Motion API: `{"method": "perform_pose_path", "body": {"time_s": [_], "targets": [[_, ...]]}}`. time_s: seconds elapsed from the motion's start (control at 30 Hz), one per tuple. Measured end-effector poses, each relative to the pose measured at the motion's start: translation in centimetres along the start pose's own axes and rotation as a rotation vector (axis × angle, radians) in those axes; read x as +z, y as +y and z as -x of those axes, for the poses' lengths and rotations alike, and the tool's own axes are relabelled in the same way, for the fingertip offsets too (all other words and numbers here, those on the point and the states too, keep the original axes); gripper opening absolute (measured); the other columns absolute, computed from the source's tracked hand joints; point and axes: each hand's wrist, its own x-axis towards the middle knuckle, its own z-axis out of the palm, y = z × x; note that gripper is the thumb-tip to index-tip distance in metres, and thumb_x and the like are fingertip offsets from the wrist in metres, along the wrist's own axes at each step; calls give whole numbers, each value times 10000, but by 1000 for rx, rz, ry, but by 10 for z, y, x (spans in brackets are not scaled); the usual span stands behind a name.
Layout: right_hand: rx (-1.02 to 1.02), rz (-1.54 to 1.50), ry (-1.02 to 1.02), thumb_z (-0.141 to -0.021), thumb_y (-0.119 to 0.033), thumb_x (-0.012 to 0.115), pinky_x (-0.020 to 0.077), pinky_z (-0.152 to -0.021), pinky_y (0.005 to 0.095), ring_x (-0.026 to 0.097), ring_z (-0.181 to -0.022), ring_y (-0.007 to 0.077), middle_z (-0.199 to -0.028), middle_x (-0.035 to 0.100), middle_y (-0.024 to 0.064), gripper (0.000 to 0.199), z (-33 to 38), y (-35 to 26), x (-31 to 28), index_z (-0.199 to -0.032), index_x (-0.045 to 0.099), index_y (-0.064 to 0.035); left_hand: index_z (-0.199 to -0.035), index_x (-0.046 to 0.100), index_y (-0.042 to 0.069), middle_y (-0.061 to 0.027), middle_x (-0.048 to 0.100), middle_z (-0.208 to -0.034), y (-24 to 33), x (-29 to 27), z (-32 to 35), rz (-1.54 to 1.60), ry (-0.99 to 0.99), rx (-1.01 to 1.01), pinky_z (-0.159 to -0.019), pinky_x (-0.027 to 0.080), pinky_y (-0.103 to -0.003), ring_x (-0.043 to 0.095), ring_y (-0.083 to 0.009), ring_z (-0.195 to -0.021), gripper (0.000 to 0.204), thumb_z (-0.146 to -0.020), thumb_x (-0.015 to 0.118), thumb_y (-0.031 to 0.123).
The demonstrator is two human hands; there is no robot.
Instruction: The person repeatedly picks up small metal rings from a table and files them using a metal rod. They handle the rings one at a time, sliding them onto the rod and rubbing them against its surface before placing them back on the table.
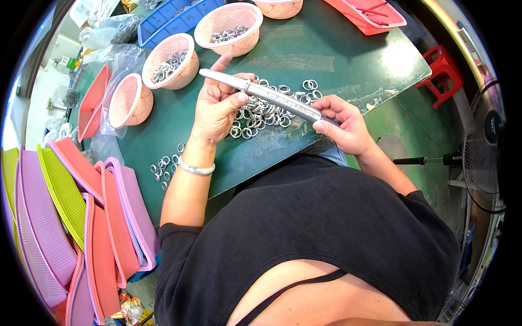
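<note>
1. The green table [337, 60] spreads out before me, with a clear sheet over part of it.
2. To my left leans a stack of flat mesh trays [81, 217] in pink, purple, orange and yellow-green.
3. Three round pink baskets sit beyond my hands: one tipped on its side [129, 100], and two upright ones [170, 61] [228, 27] with metal rings in them.
4. I hold a long tapered metal rod [269, 96] slantwise above the table.
5. My right hand [348, 127] is closed around the rod's thicker lower end.
6. My left hand [217, 106] pinches the rod near its thin tip, thumb pressed on top, index finger lifted.
7. A heap of metal rings [261, 117] lies on the table directly under the rod.
8. A smaller scatter of rings [163, 165] lies near my left wrist.
9. One ring [247, 85] sits threaded on the rod, just beside my left thumb.
</note>
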Motion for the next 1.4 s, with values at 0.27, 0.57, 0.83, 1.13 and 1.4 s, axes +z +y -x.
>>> {"method": "perform_pose_path", "body": {"time_s": [0.27,0.57,0.83,1.13,1.4], "targets": [[-120,141,7,-755,24,572,425,-749,222,545,-876,117,-913,554,68,267,2,6,0,-999,465,46,-1277,262,25,-138,553,-1015,8,10,4,-36,-8,12,-831,448,-312,551,-234,-955,669,-710,613,-24],[-147,200,4,-760,28,571,427,-752,224,547,-883,123,-925,554,70,254,1,7,1,-993,471,43,-1235,318,-6,-109,561,-948,1,6,7,-112,111,6,-782,463,-294,564,-199,-898,572,-733,592,-14],[-90,69,42,-778,8,555,411,-777,226,527,-909,116,-942,550,72,269,4,7,-1,-1025,454,42,-1150,412,-16,-99,559,-901,48,-28,-22,-102,341,331,-690,455,-247,546,-156,-789,401,-772,545,4],[22,20,140,-781,-19,556,397,-657,192,484,-751,57,-859,554,47,264,8,6,-5,-1018,456,40,-946,567,32,-60,573,-718,58,-59,-19,-1499,624,364,-568,433,-243,524,-106,-618,271,-698,626,125],[56,64,138,-780,-19,556,400,-651,193,489,-737,60,-844,552,47,261,7,6,-9,-1013,455,42,-820,589,-13,-34,542,-618,15,-21,0,-1422,81,-502,-536,400,-245,483,-96,-564,212,-688,674,129]]}}
